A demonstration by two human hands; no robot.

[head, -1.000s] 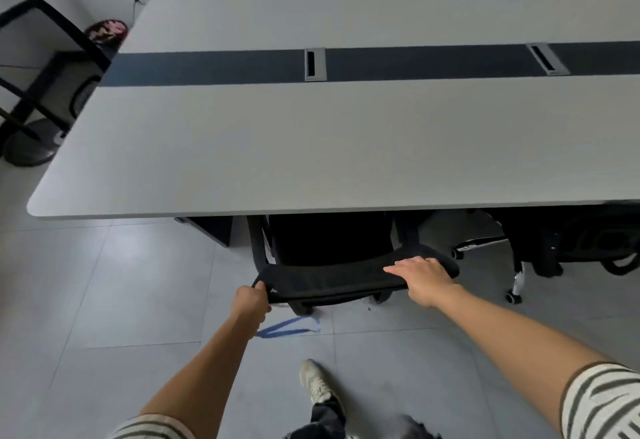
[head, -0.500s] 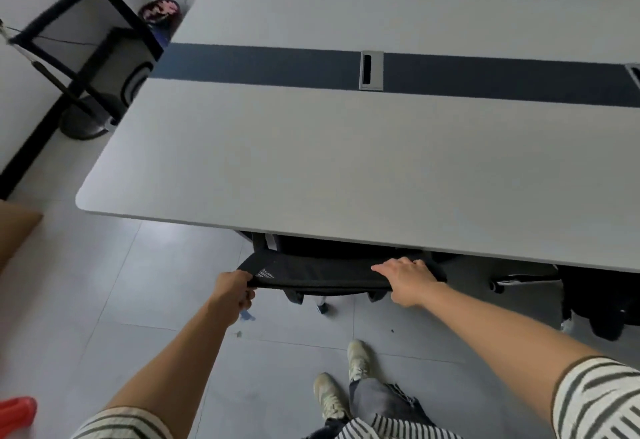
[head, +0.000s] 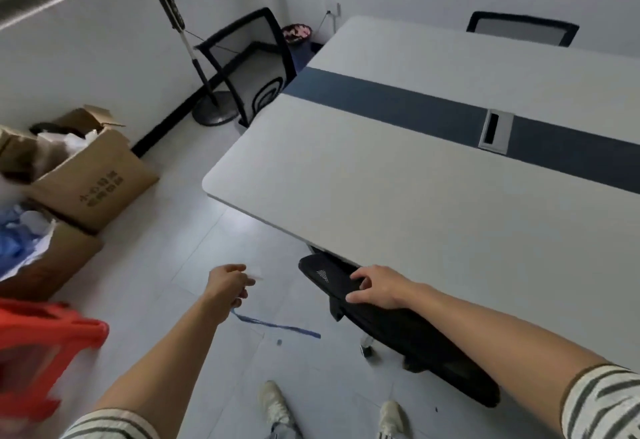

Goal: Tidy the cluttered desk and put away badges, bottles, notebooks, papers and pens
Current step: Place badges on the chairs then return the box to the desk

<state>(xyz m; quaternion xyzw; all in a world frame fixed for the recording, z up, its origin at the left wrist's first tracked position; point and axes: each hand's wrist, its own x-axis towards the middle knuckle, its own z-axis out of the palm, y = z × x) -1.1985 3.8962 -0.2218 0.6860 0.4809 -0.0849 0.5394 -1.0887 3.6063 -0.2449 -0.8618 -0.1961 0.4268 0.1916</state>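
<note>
White and bare, the desk (head: pixel 398 203) has no badges, bottles, notebooks, papers or pens on the part that shows, so I think the tidying is nearly done. Right hand (head: pixel 375 286) lies on the top of the black chair back (head: pixel 398 328), fingers curled loosely over it, and the chair is tucked just under the desk edge above that hand. Left hand (head: pixel 230 283) hangs free beside it, half closed, and I cannot tell if it holds the pale scrap at its fingertips. A hard push could knock the chair into the desk or pinch the fingers. Just below the left hand a blue strip (head: pixel 277 326) lies on the floor; a shoe (head: pixel 277 404) could slip on it. Further left, cardboard boxes (head: pixel 90 189) and a blurry red stool (head: pixel 45 345) crowd the way.
</note>
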